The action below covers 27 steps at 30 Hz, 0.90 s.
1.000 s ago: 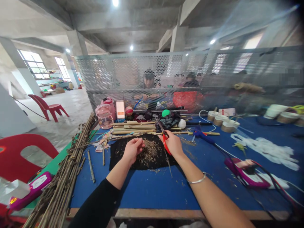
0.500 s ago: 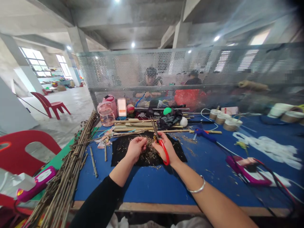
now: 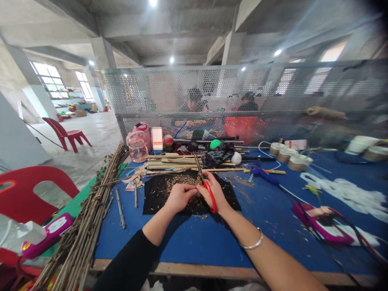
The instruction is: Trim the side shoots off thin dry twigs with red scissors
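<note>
Red-handled scissors (image 3: 209,188) are gripped in the right hand (image 3: 218,195), beside the pinched left hand (image 3: 180,197), contents unclear.

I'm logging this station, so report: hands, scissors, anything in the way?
Right hand holding red-handled scissors. Left hand close to right, grip unclear. Both over black cloth strewn with brown bits. Sticks beyond cloth, possibly near scissor tips.

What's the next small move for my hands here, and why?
Probably ease your left hand slightly away from your right hand, staying above the black cloth. The fingertips appear to meet close to the blades of the scissors in your right hand, and loose bits already lie on the cloth, so it could catch more.
</note>
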### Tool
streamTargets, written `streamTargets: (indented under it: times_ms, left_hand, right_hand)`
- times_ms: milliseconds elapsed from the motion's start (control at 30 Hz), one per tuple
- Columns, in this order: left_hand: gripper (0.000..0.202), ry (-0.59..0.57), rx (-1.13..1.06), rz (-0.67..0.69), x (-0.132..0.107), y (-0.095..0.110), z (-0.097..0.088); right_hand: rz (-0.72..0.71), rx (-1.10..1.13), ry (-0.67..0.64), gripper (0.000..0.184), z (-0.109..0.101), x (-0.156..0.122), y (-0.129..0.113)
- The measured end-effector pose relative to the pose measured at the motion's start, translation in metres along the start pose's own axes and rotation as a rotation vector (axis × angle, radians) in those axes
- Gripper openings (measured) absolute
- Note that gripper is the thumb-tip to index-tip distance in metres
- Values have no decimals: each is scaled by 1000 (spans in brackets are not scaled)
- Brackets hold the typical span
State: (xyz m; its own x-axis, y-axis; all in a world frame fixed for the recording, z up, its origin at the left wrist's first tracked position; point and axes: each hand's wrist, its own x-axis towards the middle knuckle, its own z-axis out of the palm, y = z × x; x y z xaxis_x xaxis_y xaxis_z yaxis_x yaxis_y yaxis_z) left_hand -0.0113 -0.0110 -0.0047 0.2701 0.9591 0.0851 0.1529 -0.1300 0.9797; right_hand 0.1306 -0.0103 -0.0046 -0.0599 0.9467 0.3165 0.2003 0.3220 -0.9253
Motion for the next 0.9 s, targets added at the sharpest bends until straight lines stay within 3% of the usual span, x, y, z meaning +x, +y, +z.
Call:
streamTargets:
  times_ms: [267,400,533,667,900]
  left_hand:
    - [27,-29,25,5,1,-3,3]
    - [26,46,-19,-3,1,-1,2]
    - [27,157,-269,-90,3,2,0]
    - [27,222,-360,-98,3,6,-2]
    - [24,205,-399,16,5,2,-2]
  right_hand:
    - [-19,-21,21,36,0,0,-3]
    - [-32,-25,25,39,-2,0,-1]
    - [-65,-200,13,38,-8,0,3]
    - [-167,-499,-79,51,-12,-2,8]
    - [-218,-537,-121,57,-8,-3,14]
